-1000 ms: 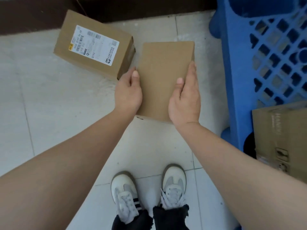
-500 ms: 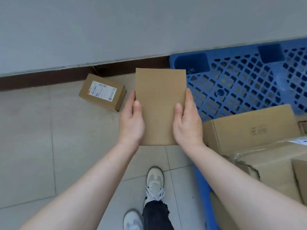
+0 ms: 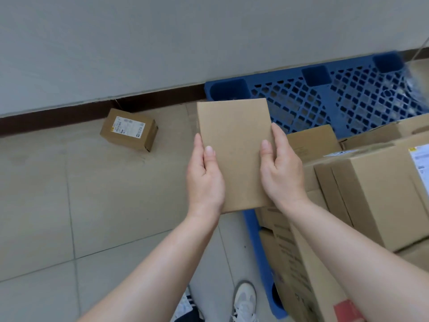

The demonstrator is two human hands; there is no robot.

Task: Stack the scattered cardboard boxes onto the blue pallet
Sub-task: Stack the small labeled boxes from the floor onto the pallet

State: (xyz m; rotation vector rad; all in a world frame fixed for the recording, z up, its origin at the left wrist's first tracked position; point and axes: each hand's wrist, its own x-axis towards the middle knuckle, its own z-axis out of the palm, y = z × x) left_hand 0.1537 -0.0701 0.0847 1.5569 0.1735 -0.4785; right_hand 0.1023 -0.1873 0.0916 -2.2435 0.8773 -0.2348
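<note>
A plain brown cardboard box (image 3: 234, 145) hangs in the air between my hands, its flat face turned up. My left hand (image 3: 204, 180) grips its left edge and my right hand (image 3: 282, 173) grips its right edge. It hovers over the left border of the blue pallet (image 3: 325, 98), a lattice grid lying against the wall. Several cardboard boxes (image 3: 371, 194) are stacked on the pallet's near right part. Another small box with a white label (image 3: 128, 129) lies on the floor to the left, near the skirting.
A grey wall (image 3: 162, 43) with a dark skirting runs behind the pallet. Pale floor tiles (image 3: 69, 217) spread to the left. My shoes (image 3: 243, 303) show at the bottom. Clear plastic film (image 3: 415, 73) hangs at the far right edge.
I have lifted the plain box from the floor and carried it rightwards towards the pallet. The view has risen, so the wall, the pallet and its stacked boxes have come into sight.
</note>
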